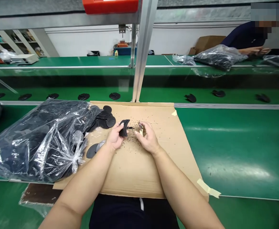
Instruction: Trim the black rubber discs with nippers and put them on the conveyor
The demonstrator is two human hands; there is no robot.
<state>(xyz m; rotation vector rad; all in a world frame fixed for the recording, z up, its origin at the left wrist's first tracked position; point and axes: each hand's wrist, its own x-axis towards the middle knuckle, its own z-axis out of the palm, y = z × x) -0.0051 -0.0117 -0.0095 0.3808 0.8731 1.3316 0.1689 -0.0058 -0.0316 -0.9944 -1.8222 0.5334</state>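
My left hand (114,138) grips a curved black piece (124,128), with the thumb on its near face. Just to the right, my right hand (147,137) is curled around a small metal hand tool (140,126) with a pale part. Fingers cover much of it, so I cannot make out its exact kind. A thin dark tip shows between the two hands, near the black piece's right side. Under the hands, black crumbs are scattered over a cardboard sheet (134,178). Beside my left wrist lie a dark grey disc (91,150) and a lighter grey one (100,145).
A large clear bag (36,143) of black pieces fills the left side, loose black discs (107,117) at its mouth. Behind a metal post (144,47), black pieces (114,96) lie spaced along a green belt. Tape (208,188) holds the cardboard. Another person (244,38) works across, right.
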